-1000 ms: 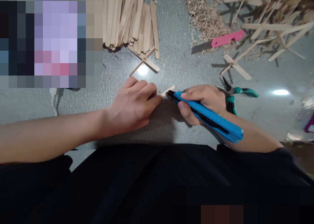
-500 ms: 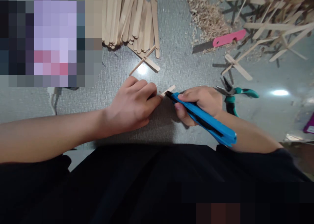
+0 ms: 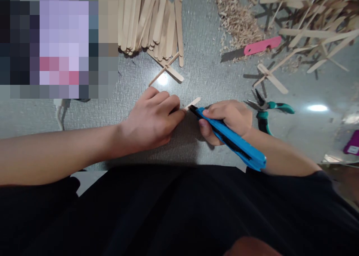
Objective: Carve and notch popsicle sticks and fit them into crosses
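Observation:
My left hand (image 3: 157, 117) is closed with its knuckles up, pressing a pale wooden stick (image 3: 194, 102) on the grey table between its fingertips. The stick's rounded end sticks out to the upper right. In my right hand (image 3: 226, 119) is a blue utility knife (image 3: 235, 140), held between thumb and fingers. The knife's dark tip touches or lies very near the stick, just right of my left fingertips. Above my left hand, two wooden sticks lie crossed (image 3: 166, 66).
Loose wooden sticks (image 3: 140, 20) lie at the top. Wood shavings (image 3: 238, 18), a pink-handled blade (image 3: 260, 46), crossed sticks (image 3: 303, 31) and green-black pliers (image 3: 263, 105) occupy the right. A white cable (image 3: 59, 112) is at the left; a purple object (image 3: 352, 142) is far right.
The back end of the blue knife has swung slightly down and to the left with my right hand. My left hand and the stick have stayed in place.

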The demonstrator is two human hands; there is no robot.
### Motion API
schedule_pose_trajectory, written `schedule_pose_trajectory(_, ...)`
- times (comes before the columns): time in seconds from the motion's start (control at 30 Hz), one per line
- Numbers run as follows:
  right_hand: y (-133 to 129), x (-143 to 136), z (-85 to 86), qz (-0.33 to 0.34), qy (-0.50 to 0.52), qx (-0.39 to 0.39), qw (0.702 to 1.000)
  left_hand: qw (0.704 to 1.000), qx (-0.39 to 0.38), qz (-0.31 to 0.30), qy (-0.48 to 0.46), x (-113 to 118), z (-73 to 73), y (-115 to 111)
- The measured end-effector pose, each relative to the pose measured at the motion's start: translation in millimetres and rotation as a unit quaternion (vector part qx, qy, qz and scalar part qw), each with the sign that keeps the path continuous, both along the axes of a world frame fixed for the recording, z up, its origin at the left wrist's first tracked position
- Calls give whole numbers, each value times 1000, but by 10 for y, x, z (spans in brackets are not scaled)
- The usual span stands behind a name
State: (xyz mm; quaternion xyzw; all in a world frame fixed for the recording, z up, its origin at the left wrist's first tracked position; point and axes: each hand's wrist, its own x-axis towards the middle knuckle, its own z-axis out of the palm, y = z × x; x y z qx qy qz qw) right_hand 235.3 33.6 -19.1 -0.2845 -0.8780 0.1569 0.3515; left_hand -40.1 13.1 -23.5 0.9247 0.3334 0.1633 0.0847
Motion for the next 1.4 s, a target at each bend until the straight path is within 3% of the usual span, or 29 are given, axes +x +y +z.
schedule_pose_trajectory(0.1,13,-32,-7,7,13,6,1000,1000,18,6,-12,10,-11,-5)
schedule_pose_trajectory(0.23,53,-52,78,24,-16,2,1000,1000,-13,2,-4,15,-17,-3)
schedule_pose_trajectory(0.43,64,-73,195,34,-79,-62,994,1000,8,3,3,30,-29,13)
schedule_pose_trajectory(0.67,14,-42,-42,42,-1,2,999,998,53,-8,-35,16,-96,-19)
schedule_pose_trajectory(0.83,-4,-20,-121,29,23,31,999,999,32,-10,-20,13,-76,-16)
schedule_pose_trajectory(1.03,-52,-32,-29,-12,27,4,1000,1000,-11,-8,-17,26,-32,-5)
schedule_pose_trajectory(1.27,-92,105,28,-15,65,-60,996,996,79,7,-31,69,-46,-3)
schedule_pose_trajectory(1.4,-142,173,-2,-75,-5,-114,991,999,43,-6,-32,52,-59,13)
